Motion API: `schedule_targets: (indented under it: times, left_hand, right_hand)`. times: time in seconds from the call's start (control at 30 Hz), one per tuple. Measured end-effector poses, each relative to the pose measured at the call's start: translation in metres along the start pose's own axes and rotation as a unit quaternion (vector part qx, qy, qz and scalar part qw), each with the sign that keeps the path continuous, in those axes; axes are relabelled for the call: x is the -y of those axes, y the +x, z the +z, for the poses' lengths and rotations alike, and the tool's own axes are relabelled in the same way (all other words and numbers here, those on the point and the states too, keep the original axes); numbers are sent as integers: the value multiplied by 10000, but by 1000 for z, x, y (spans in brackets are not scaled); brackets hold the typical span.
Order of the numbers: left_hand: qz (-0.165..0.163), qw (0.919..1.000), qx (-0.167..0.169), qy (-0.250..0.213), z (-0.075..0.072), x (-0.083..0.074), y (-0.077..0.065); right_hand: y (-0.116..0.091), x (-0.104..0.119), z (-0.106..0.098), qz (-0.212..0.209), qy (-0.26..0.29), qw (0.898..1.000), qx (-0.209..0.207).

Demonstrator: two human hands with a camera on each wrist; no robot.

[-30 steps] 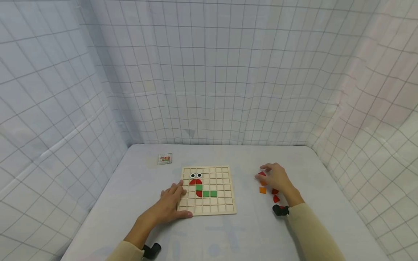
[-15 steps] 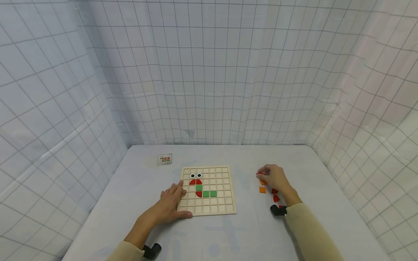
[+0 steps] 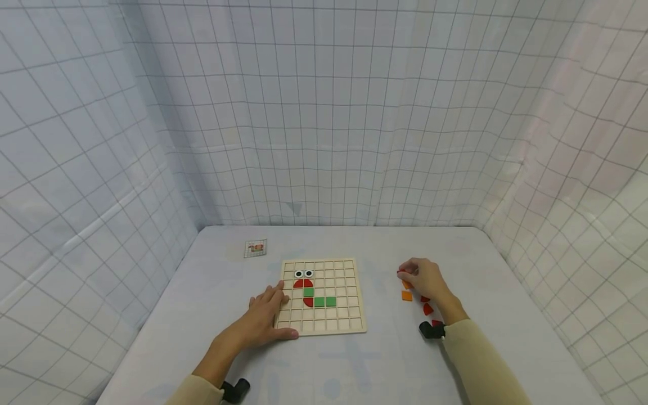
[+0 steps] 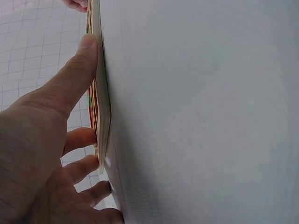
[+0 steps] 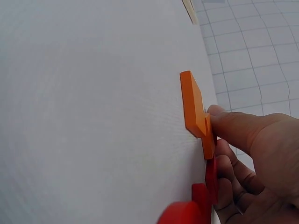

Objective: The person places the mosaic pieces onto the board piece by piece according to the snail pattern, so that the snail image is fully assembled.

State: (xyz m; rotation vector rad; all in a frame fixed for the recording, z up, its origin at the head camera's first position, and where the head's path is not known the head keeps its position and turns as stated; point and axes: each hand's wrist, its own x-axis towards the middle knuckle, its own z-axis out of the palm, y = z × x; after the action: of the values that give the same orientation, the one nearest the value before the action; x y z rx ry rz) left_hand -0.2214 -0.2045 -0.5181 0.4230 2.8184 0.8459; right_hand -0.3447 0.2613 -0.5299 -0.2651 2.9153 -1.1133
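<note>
My left hand (image 3: 262, 320) lies with spread fingers along the left edge of the pale wooden grid board (image 3: 349, 324); in the left wrist view its thumb reaches along the board's side. Set in the board are two eye tiles (image 3: 304, 274), several red quarter-round tiles (image 3: 308, 302) and several green square tiles (image 3: 319, 302). To the right, thumb and fingers of my right hand (image 3: 425, 279) pinch a red tile (image 3: 401, 272), mostly hidden by them. Right by that hand lie two orange tiles, the nearer one square (image 3: 407, 296), seen edge-on in the right wrist view.
Several more red tiles (image 3: 427, 309) lie under and beside my right wrist. A small picture card (image 3: 255, 247) lies behind the board at the left. White gridded curtains (image 3: 314, 140) enclose the white table (image 3: 385, 360) at the back and sides.
My right thumb and fingers, apart over the red tile a second ago, have come together on it. The left hand and the board stay where they were.
</note>
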Motion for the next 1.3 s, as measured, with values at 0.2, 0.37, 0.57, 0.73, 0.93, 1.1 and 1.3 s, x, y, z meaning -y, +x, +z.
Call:
schedule_targets:
  times: [0.2,0.37,0.57,0.73,0.93,1.1,1.3]
  left_hand:
    - [14,10000,-2,-24,1,1,0]
    - [53,10000,-27,-2,0,1,-1]
    - [60,10000,-37,1,0,0,-1]
    - [92,10000,-38,3,0,0,-1]
    - [149,9999,-59,7,1,2,-1]
    - [133,9999,-19,-16,2,3,-2]
    - [85,10000,-26,-33,0,1,-2]
  right_hand:
    - [2,-4,0,-12,-50,10000,19]
    - [2,-7,1,-74,-33,9999,-76]
    - [2,-9,4,-110,-157,9994,-271]
    - [2,-8,4,-132,-261,9989,-378]
    - [2,-7,3,-83,-314,9987,-387]
    - [1,-4,6,-104,-191,9989,-407]
    - [0,8,8,-300,-97,9986,-436]
